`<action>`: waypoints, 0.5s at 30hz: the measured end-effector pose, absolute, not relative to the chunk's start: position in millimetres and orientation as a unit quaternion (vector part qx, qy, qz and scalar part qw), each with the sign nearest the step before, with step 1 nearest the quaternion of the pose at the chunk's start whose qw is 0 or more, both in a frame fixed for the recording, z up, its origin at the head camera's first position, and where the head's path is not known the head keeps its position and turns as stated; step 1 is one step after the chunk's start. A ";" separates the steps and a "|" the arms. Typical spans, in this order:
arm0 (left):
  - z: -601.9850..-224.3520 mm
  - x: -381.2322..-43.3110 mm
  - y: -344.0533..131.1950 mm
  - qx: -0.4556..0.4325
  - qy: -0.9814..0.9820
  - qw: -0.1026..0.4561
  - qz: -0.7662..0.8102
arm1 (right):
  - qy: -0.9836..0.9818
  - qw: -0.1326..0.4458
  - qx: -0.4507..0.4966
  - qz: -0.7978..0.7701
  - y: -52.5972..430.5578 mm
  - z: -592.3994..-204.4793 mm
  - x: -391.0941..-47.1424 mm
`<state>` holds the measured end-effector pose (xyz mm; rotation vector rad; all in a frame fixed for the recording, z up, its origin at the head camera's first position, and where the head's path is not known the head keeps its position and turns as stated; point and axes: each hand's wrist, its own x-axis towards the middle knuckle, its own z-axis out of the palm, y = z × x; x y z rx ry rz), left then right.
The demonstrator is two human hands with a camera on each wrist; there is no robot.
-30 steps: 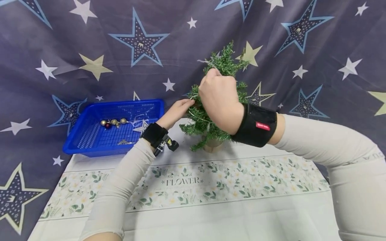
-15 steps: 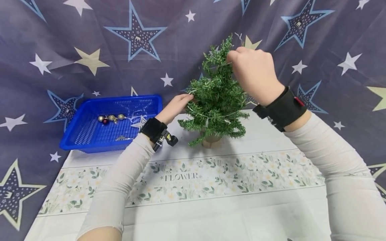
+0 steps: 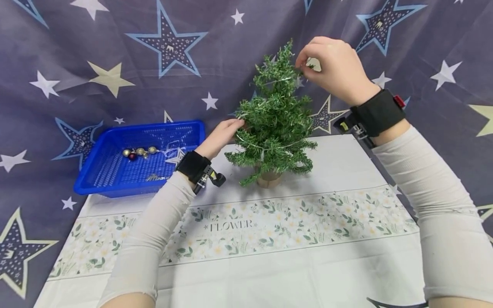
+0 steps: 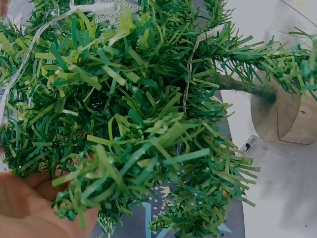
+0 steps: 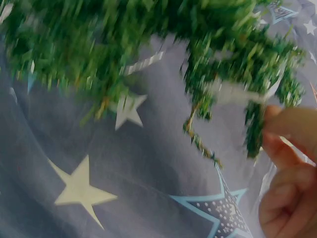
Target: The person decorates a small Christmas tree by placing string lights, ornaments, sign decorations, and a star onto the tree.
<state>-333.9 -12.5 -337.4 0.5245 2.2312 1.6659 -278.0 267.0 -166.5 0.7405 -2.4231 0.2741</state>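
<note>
A small green artificial Christmas tree [image 3: 275, 115] stands on the white table, wound with a clear string of lights [image 3: 283, 79]. At its left side my left hand [image 3: 219, 136] holds outer branches, its fingers partly hidden in the foliage. In the left wrist view the palm [image 4: 29, 208] lies under a branch, near a lit-up clear bulb piece [image 4: 106, 9]. Beside the treetop, on the right, my right hand [image 3: 337, 68] pinches the light string between thumb and forefinger. In the right wrist view a blurred pale piece of the string [image 5: 233, 92] runs to the fingertips, close to a thin branch [image 5: 253, 131].
At the back left a blue plastic basket [image 3: 86, 182] holds gold and dark red baubles [image 3: 139, 152] and a white star ornament [image 3: 176, 157]. A clear plastic box [image 4: 267, 156] lies by the tree's base. A star-printed cloth [image 3: 215, 51] hangs behind.
My right hand has moved from in front of the tree to the right and up beside its top, drawing the string across the upper branches. The left hand has stayed at the left side.
</note>
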 end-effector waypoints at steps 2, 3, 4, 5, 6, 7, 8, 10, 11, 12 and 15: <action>-337.4 -334.0 -12.5 0.183 0.777 0.154 0.583 | -0.910 0.291 0.278 0.098 270.5 -166.2 -279.0; -337.6 -334.3 -12.6 0.184 0.776 0.156 0.583 | -0.911 0.289 0.277 0.097 272.0 -166.1 -279.1; -337.7 -334.1 -13.1 0.186 0.775 0.158 0.583 | -0.912 0.286 0.277 0.097 273.3 -165.8 -279.0; -337.7 -334.0 -13.5 0.187 0.775 0.159 0.583 | -0.912 0.286 0.279 0.098 274.5 -165.3 -279.0; -337.6 -333.8 -13.9 0.189 0.775 0.161 0.582 | -0.910 0.288 0.281 0.097 275.6 -164.1 -279.1; -337.6 -334.0 -14.2 0.192 0.774 0.162 0.582 | -0.908 0.291 0.284 0.096 276.3 -162.2 -279.0; -337.5 -334.0 -14.3 0.196 0.773 0.163 0.581 | -0.906 0.295 0.290 0.094 276.9 -159.8 -278.5; -337.6 -333.8 -14.7 0.201 0.773 0.164 0.579 | -0.899 0.304 0.303 0.085 276.4 -153.4 -277.2; -338.1 -334.0 -14.6 0.202 0.772 0.163 0.579 | -0.896 0.309 0.311 0.077 275.8 -149.7 -276.5; -338.5 -334.1 -14.5 0.203 0.771 0.162 0.581 | -0.893 0.310 0.319 0.065 275.1 -145.4 -275.7; -340.6 -335.8 -13.5 0.203 0.768 0.158 0.587 | -0.891 0.298 0.341 0.040 270.7 -132.3 -275.5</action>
